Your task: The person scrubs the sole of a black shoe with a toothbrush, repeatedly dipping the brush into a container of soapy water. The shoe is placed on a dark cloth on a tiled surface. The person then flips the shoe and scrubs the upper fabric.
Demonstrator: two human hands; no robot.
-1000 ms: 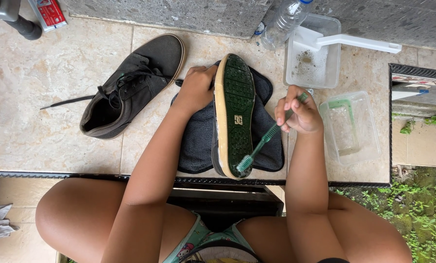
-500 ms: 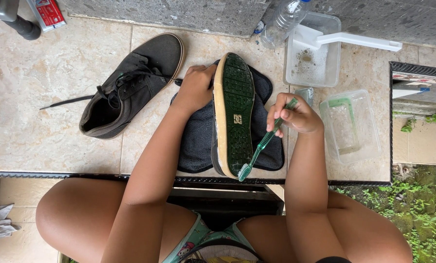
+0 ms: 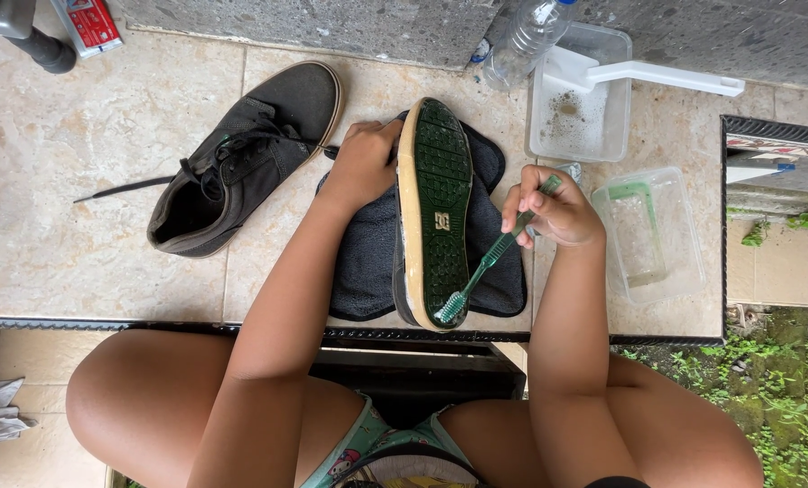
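Observation:
A dark shoe [image 3: 435,212] lies on its side on a dark cloth [image 3: 368,262], its green sole with a tan rim facing up. My left hand [image 3: 363,163] grips the shoe's upper near the toe end and steadies it. My right hand [image 3: 553,210] holds a green toothbrush [image 3: 494,256], whose bristles touch the sole near the heel end. The second dark shoe [image 3: 241,154] sits upright to the left on the tiles, with its laces loose.
A clear tub [image 3: 584,95] with a white scoop [image 3: 657,74] stands at the back right, next to a plastic bottle [image 3: 526,38]. A smaller clear container [image 3: 648,233] sits right of my right hand. A stone wall runs behind. A black ledge edge [image 3: 151,325] lies above my knees.
My right hand has shifted slightly and the toothbrush head has moved along the sole near the heel end. My left hand and the shoe stay put.

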